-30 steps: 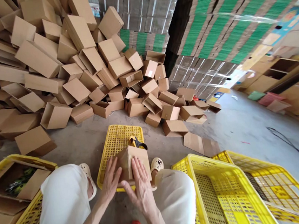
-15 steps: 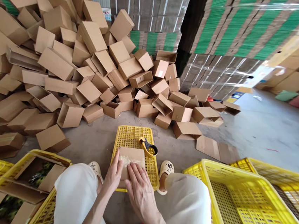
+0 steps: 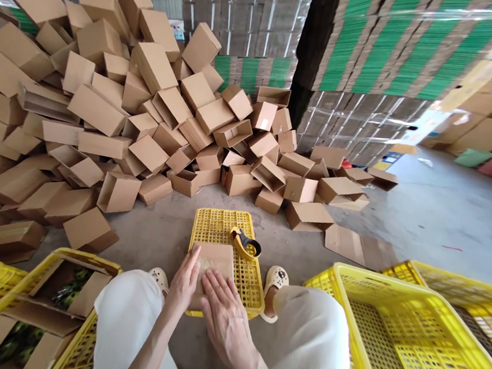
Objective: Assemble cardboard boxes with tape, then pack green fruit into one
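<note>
Cardboard box (image 3: 218,254), shifted left, no longer hides tape dispenser (image 3: 243,243); left hand (image 3: 184,284), right hand (image 3: 227,317) flat against box, apparently smoothing tape (image 3: 205,263).

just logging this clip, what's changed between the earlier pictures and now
The cardboard box has shifted left over the yellow crate, uncovering the yellow-and-black tool it partly hid. Nothing was let go: the left hand stays at the box's left side and the right hand on it. The tool stays on the crate.
</note>
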The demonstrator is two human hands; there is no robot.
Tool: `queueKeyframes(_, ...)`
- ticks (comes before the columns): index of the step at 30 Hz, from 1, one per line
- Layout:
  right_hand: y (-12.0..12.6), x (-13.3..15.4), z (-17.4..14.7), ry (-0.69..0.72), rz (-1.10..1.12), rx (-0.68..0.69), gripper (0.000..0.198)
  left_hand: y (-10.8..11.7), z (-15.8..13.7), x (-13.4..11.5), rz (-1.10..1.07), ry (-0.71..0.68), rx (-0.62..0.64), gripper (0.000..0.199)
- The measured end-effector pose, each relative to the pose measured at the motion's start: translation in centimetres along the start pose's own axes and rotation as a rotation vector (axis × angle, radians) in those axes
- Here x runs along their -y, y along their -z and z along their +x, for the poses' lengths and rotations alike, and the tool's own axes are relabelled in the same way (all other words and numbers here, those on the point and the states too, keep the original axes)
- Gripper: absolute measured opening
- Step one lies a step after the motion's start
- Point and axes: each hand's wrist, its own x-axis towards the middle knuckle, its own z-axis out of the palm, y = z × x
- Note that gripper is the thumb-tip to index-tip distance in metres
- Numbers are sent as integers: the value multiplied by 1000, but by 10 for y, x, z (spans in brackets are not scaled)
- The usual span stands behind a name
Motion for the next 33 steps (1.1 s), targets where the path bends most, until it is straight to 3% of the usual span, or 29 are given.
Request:
queueKeyframes(4,6,-31,23,-86,-32,-7,51,5,2,0,63,-2,30,54)
queueKeyframes(7,5,-43,20,-66,-21,-25,53,6,-1,-1,116,-33,34,56)
queueKeyframes(14,-1,-17,-41,-69,60,-154,59,4,-8,-18,390,-73,-69,57)
queueKeyframes(19,5,-25,-28,-131,179,-150,51,-4,-10,-32,514,-43,-73,60)
queueKeyframes(26,7,-52,19,-393,607,-108,55,-3,-5,-37,373,98,22,85)
queueKeyframes(30,1,-43,4,-590,870,-118,57,2,-10,-36,218,114,39,87)
queueKeyframes(33,6,-32,-11,-654,957,-144,60,1,-21,-39,121,132,37,87)
